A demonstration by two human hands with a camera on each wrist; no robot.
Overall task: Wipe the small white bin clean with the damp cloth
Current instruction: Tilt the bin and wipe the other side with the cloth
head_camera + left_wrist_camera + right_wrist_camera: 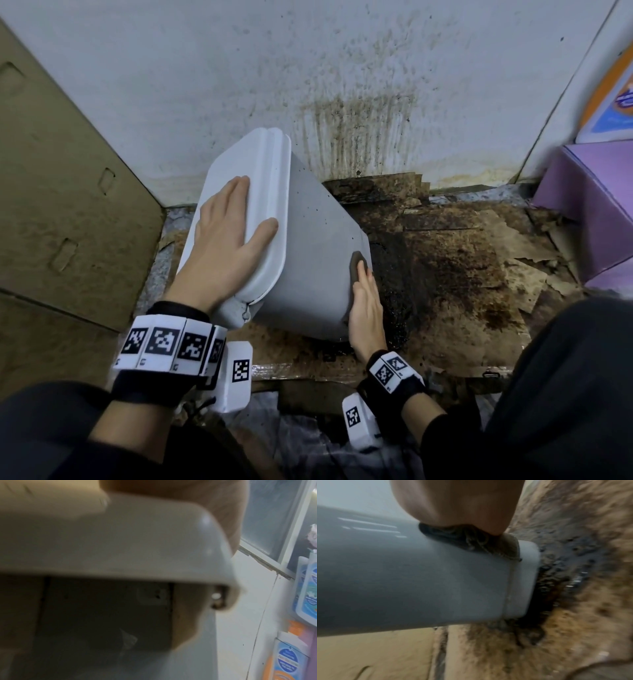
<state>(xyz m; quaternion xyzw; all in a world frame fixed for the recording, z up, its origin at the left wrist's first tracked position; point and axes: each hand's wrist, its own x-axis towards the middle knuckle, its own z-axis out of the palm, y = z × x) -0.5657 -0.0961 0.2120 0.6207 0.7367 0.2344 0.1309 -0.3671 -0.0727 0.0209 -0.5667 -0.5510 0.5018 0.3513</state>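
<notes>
The small white bin (308,246) leans over to the left on the stained floor, lid shut, with dark specks on its side. My left hand (226,236) lies flat on the lid (263,192), fingers straight and spread. My right hand (366,301) presses a dark damp cloth (358,265) against the bin's lower side with straight fingers. In the right wrist view the cloth (471,540) sits crumpled under my palm near the bin's base (523,577). The left wrist view is filled by the blurred lid edge (120,540) and its hinge pin (216,596).
Soggy brown cardboard (462,267) with a black wet patch (394,274) covers the floor right of the bin. The white wall (308,85) behind is streaked with brown stains. A cardboard sheet (61,205) stands at left, a purple box (589,205) at right.
</notes>
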